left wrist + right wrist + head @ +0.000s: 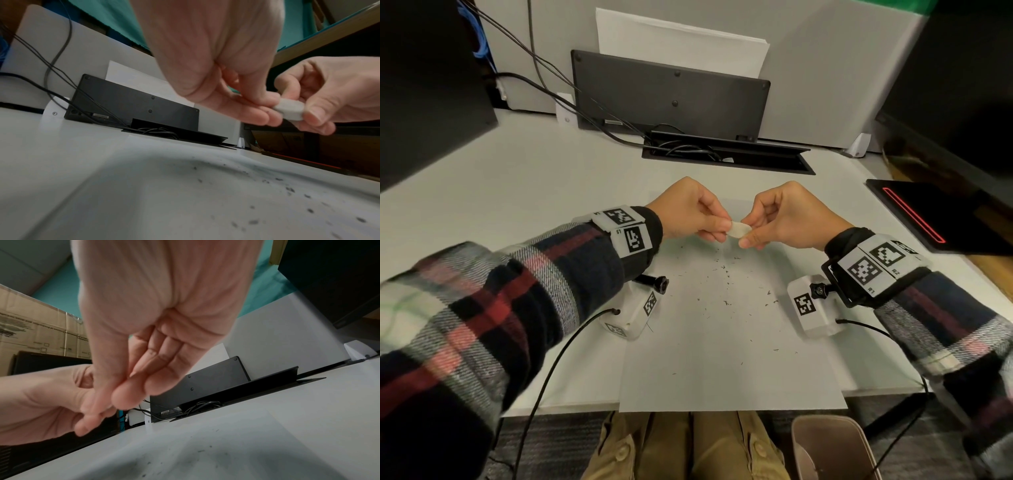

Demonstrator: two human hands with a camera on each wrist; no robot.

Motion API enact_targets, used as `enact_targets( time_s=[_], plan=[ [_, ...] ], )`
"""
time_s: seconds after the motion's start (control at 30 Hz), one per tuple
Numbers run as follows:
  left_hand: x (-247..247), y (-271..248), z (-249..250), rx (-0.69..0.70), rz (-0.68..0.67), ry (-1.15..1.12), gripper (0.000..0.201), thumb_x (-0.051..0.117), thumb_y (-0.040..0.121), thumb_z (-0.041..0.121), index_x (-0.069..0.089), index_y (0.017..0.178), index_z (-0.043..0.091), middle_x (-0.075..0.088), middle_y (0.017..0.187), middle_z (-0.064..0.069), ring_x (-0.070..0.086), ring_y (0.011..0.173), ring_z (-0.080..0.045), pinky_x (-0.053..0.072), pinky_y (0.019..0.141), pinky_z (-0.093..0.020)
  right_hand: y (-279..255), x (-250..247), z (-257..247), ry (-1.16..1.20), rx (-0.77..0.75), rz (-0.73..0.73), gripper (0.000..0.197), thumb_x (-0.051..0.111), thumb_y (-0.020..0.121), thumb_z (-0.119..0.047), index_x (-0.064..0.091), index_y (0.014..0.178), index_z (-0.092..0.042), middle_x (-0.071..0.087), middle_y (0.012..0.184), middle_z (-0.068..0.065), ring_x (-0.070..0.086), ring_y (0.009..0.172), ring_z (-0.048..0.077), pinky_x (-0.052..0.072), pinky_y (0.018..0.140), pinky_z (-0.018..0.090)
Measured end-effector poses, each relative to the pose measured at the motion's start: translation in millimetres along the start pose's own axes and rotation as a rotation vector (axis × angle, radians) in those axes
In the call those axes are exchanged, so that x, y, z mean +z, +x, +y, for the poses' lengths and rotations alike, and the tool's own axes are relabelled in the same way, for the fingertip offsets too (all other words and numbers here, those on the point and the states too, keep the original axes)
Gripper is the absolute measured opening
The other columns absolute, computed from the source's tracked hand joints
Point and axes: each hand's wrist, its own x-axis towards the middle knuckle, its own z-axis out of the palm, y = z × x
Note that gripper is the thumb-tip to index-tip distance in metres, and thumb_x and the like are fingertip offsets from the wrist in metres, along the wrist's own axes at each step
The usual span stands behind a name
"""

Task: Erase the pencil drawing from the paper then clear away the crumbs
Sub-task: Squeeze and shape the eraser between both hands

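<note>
Left hand (690, 209) and right hand (782, 216) are raised, fingertips meeting; each pinches one end of the eraser (738, 229) between thumb and forefinger.

Our left hand (690, 212) and right hand (787, 219) pinching a pale eraser (739, 229) between us above the paper (732, 359), dark crumbs (726, 274) scattered over our sheet, grey desk (517, 178), black keyboard (671, 94) leaning behind

"R1" and "R2" on right wrist band (873, 265).
</note>
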Motion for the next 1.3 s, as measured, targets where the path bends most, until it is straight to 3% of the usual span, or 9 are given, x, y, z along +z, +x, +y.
enact_targets(
  time_s=[0.23,0.37,0.53,0.7,0.87,0.93,1.0,1.17,1.3],
  plan=[
    [-7.8,-1.7,-4.1,-0.05,-0.071,0.053,0.023,0.062,0.083,-0.008,0.064,0.105,-0.001,0.066,0.078,-0.004,0.066,0.061,0.0,0.053,0.064,-0.011,0.0,1.2,2.3,-0.005,0.004,0.052,0.021,0.08,0.063,-0.001,0.063,0.069,-0.012,0.068,0.061,-0.004,0.064,0.053,0.006,0.054,0.062,0.016],
    [-5.3,-3.7,-1.3,-0.08,-0.013,0.017,0.008,0.063,0.087,0.01,0.066,0.087,0.003,0.065,0.07,-0.007,0.063,0.052,-0.003,0.053,0.056,-0.014,3.7,-1.0,2.7,-0.059,-0.015,0.116,0.025,0.082,0.062,-0.003,0.062,0.066,-0.016,0.066,0.063,-0.005,0.058,0.053,0.003,0.05,0.065,0.018],
    [-0.6,-4.3,1.3,-0.082,0.0,-0.047,0.023,0.061,0.089,0.014,0.066,0.098,-0.006,0.068,0.075,-0.008,0.066,0.057,-0.005,0.054,0.059,-0.013,8.3,1.2,0.8,-0.079,-0.033,0.122,0.025,0.082,0.064,-0.004,0.061,0.064,-0.018,0.062,0.049,-0.017,0.055,0.048,-0.001,0.048,0.06,0.013],
    [-2.7,-7.0,1.5,-0.043,0.078,-0.105,0.017,0.069,0.08,0.006,0.069,0.095,-0.002,0.07,0.078,-0.012,0.067,0.06,-0.007,0.055,0.062,-0.015,8.2,0.6,-2.8,-0.006,-0.096,0.11,0.006,0.07,0.078,-0.005,0.067,0.076,-0.01,0.067,0.071,0.001,0.064,0.061,0.002,0.054,0.07,0.017],
    [-7.7,-7.0,4.9,-0.022,0.125,-0.105,0.021,0.073,0.075,0.003,0.068,0.095,-0.003,0.07,0.082,-0.014,0.069,0.062,-0.009,0.056,0.063,-0.016,10.0,2.8,-1.0,0.131,-0.055,0.105,0.007,0.06,0.086,-0.002,0.066,0.086,-0.005,0.069,0.066,-0.005,0.068,0.064,0.006,0.056,0.068,0.018],
    [-9.0,-7.8,6.0,0.009,0.145,-0.101,0.016,0.074,0.073,0.001,0.069,0.087,0.001,0.07,0.078,-0.01,0.068,0.063,-0.009,0.056,0.064,-0.018,10.3,2.9,0.1,0.212,-0.016,0.096,0.007,0.059,0.087,-0.003,0.065,0.091,-0.003,0.07,0.072,0.005,0.069,0.065,0.01,0.057,0.068,0.02],
    [-9.1,-8.2,5.9,0.03,0.166,-0.083,0.014,0.076,0.07,0.0,0.069,0.082,0.003,0.069,0.075,-0.008,0.066,0.064,-0.011,0.057,0.066,-0.02,9.7,3.6,-0.4,0.219,0.01,0.068,0.01,0.06,0.086,-0.004,0.065,0.094,-0.001,0.069,0.075,0.011,0.069,0.063,0.012,0.057,0.067,0.021],
    [-6.1,-8.6,4.1,0.008,0.152,-0.076,0.023,0.079,0.069,0.003,0.067,0.088,0.004,0.068,0.074,-0.005,0.064,0.06,-0.003,0.053,0.061,-0.013,8.0,3.5,-2.8,0.212,-0.025,0.124,0.015,0.069,0.076,0.003,0.066,0.084,-0.009,0.07,0.061,-0.005,0.068,0.061,0.008,0.055,0.065,0.017],
    [-4.3,-8.2,5.2,0.045,0.146,-0.065,0.027,0.077,0.071,0.003,0.07,0.096,0.001,0.069,0.076,-0.005,0.064,0.059,-0.001,0.051,0.061,-0.011,3.8,3.9,-2.3,0.242,-0.036,0.112,0.016,0.07,0.073,0.006,0.064,0.079,-0.008,0.071,0.063,-0.004,0.069,0.062,0.01,0.057,0.065,0.02]
  ],
)
